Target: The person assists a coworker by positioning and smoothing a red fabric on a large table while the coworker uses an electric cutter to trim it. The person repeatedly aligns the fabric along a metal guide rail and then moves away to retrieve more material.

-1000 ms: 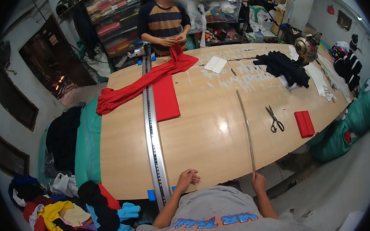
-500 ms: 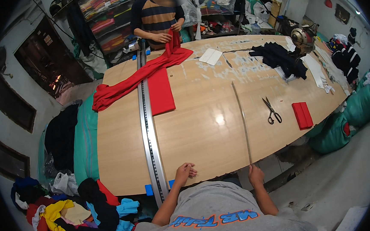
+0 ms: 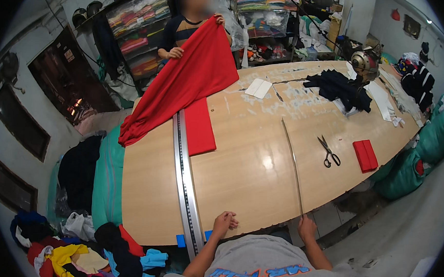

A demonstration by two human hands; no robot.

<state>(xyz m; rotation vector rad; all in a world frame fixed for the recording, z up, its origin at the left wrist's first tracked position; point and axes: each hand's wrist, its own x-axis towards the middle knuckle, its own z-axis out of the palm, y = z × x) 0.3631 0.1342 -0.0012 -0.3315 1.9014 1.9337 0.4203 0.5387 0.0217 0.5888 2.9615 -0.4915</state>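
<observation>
with fingers of the right hand (image 3: 307,229) clamped on the near end of a long thin rod (image 3: 294,156), apparently to steady its length laid inward from the near edge of the tabletop (image 3: 239,181); with fingers of the left hand (image 3: 223,224) slightly apart, empty, by that edge, perhaps idle.

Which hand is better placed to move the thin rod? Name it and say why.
Right, most likely: the right hand holds the thin rod by its near end; the left hand is apart, nearer the metal rail.
</observation>
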